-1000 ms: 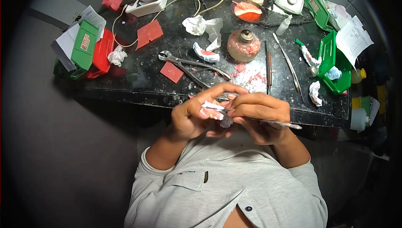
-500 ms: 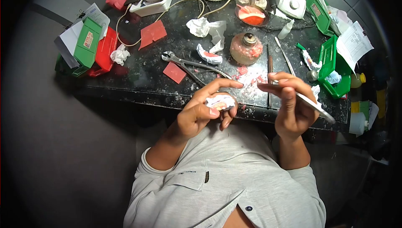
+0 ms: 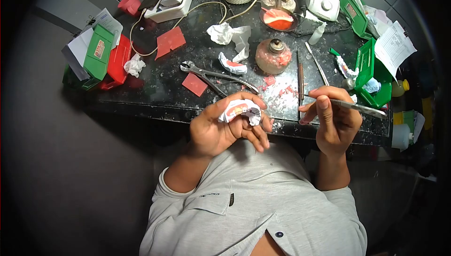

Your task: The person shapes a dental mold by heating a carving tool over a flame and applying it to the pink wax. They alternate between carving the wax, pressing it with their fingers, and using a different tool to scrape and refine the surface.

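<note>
My left hand [image 3: 209, 131] grips a white plaster dental model [image 3: 254, 118] with pink wax and teeth along its arch, which faces up toward me. Thumb and fingers curl around the model's edges, just in front of the bench. To the right, my right hand [image 3: 336, 126] has a metal wax carver [image 3: 361, 108] in a pen-like hold. Its thin tip points left and its flat handle sticks out to the right. Carver and model are well apart. Between and beyond the hands, white and pink shavings [image 3: 281, 97] litter the bench.
On the black bench [image 3: 155, 84] lie pliers [image 3: 206, 71], pink wax sheets [image 3: 170, 42], another plaster model [image 3: 232, 64] and slim tools [image 3: 317, 63]. A glass spirit burner [image 3: 274, 58] stands mid-bench. Green boxes [image 3: 369, 68] are at right; a red box [image 3: 118, 61] is at left.
My left hand has turned the dental model so its waxed arch and teeth now show. My right hand has shifted slightly right, and the carver now lies closer to level.
</note>
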`<state>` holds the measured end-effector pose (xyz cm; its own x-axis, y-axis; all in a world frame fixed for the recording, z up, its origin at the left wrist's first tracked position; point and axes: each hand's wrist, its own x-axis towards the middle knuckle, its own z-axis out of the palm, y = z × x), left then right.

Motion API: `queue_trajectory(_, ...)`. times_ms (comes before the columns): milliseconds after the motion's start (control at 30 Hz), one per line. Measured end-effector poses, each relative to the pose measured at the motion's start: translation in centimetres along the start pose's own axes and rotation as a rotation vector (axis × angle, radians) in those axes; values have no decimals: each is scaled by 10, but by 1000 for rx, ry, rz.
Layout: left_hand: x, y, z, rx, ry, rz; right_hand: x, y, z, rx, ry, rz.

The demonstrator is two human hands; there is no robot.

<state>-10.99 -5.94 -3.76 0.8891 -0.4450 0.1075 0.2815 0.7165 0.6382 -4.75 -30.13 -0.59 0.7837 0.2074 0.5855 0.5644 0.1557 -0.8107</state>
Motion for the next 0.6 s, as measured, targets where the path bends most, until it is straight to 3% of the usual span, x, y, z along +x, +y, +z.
queue_trajectory(33, 0, 0, -1, -148, -26, -51, 0, -2, 0, -2, 0, 1)
queue_trajectory(133, 0, -2, -2, -142, -16, -106, 2, -5, 1, -3, -50, 79)
queue_trajectory(233, -2, -6, 0, -104, 5, -154, 1, 3, 13, -3, -202, -53)
queue_trajectory(300, -4, -6, 1, -160, 81, -120, 4, 2, 23, -191, -282, -158)
queue_trajectory(467, -7, -8, 6, -218, 155, -64, 3, 5, 38, -219, -338, -211)
queue_trajectory(600, -3, -3, 13, -5, 172, -106, 1, 8, 38, -214, -378, -244)
